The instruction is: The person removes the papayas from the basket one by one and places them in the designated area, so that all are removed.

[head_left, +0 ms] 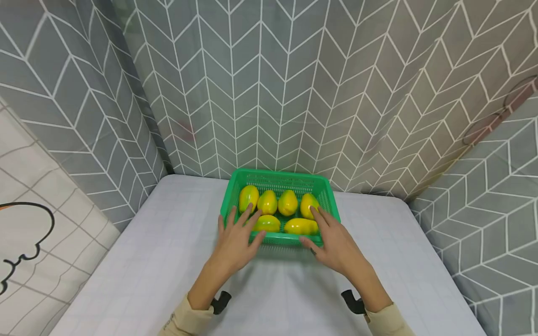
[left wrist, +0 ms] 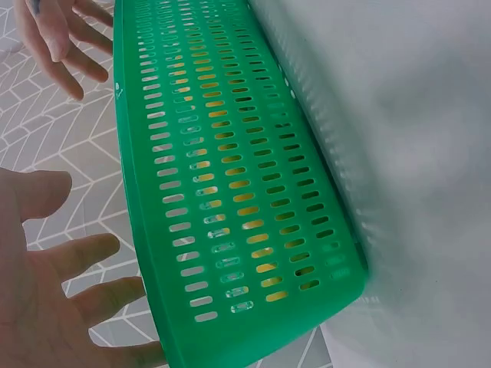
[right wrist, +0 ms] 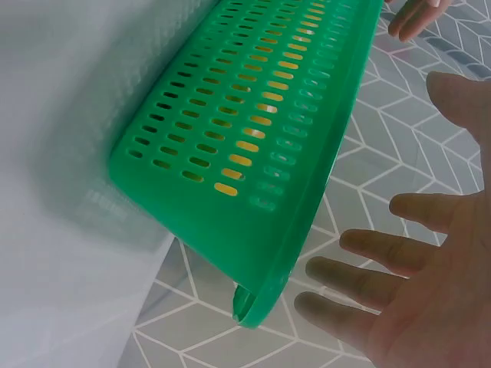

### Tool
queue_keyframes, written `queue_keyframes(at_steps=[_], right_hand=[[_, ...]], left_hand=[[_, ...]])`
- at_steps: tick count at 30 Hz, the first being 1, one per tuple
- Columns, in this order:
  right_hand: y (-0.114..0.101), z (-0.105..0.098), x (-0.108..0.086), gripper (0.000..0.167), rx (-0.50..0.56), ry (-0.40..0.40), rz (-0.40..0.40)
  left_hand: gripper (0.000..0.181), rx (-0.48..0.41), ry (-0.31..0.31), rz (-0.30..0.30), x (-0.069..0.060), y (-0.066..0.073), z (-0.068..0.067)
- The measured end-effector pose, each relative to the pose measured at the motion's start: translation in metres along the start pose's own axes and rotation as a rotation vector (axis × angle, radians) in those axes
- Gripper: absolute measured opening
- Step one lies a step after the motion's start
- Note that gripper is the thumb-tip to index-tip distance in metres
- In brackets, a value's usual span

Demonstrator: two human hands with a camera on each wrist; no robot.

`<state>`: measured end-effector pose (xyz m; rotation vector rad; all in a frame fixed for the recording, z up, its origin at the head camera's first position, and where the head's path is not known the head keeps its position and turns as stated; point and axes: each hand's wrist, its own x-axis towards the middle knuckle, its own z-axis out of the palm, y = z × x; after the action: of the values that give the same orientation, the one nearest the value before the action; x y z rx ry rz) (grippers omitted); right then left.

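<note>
A green basket (head_left: 275, 239) with slotted walls holds several yellow, mango-like fruits (head_left: 287, 203), four in a back row and two in front. Over its front left part, my left hand (head_left: 237, 242) has its fingers spread; in the left wrist view that hand (left wrist: 69, 284) is beside the basket wall (left wrist: 230, 192), fingertips near the rim. My right hand (head_left: 338, 245) is over the front right part, fingers spread. The right wrist view has the right hand (right wrist: 414, 261) open beside the basket (right wrist: 230, 138). Whether any fingertips touch the basket or fruit, I cannot tell.
The basket stands near the back edge of a table with a white cloth (head_left: 286, 298). Grey curtains with white zigzag lines (head_left: 260, 93) hang behind and at both sides. At the left is a white tiled-pattern sheet (head_left: 42, 224) with a black outline drawing.
</note>
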<state>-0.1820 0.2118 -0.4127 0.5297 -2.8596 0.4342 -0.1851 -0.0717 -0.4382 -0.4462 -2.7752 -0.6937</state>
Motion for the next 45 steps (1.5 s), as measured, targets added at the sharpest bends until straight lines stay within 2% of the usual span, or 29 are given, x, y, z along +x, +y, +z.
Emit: queue_keyframes(at_steps=[5, 10, 16, 23, 34, 45], right_hand=[[0.003, -0.006, 0.011, 0.087, 0.012, -0.019, 0.007], [0.007, -0.013, 0.020, 0.087, 0.009, -0.041, 0.026], [0.011, -0.017, 0.026, 0.086, 0.008, -0.058, 0.054], [0.010, -0.020, 0.033, 0.086, 0.006, -0.051, 0.062], [0.012, -0.021, 0.045, 0.084, 0.001, -0.068, 0.069], [0.015, -0.021, 0.056, 0.083, 0.069, -0.100, 0.072]], left_hand=[[0.059, -0.032, 0.004, -0.009, 0.001, -0.002, -0.003], [0.058, -0.064, 0.036, -0.019, 0.003, -0.004, -0.004], [0.059, -0.061, 0.048, -0.027, 0.002, -0.008, -0.006], [0.062, -0.092, 0.090, -0.022, 0.002, -0.013, -0.004], [0.062, -0.161, 0.114, -0.064, 0.002, -0.019, -0.008], [0.062, -0.243, 0.140, -0.104, 0.004, -0.028, -0.009]])
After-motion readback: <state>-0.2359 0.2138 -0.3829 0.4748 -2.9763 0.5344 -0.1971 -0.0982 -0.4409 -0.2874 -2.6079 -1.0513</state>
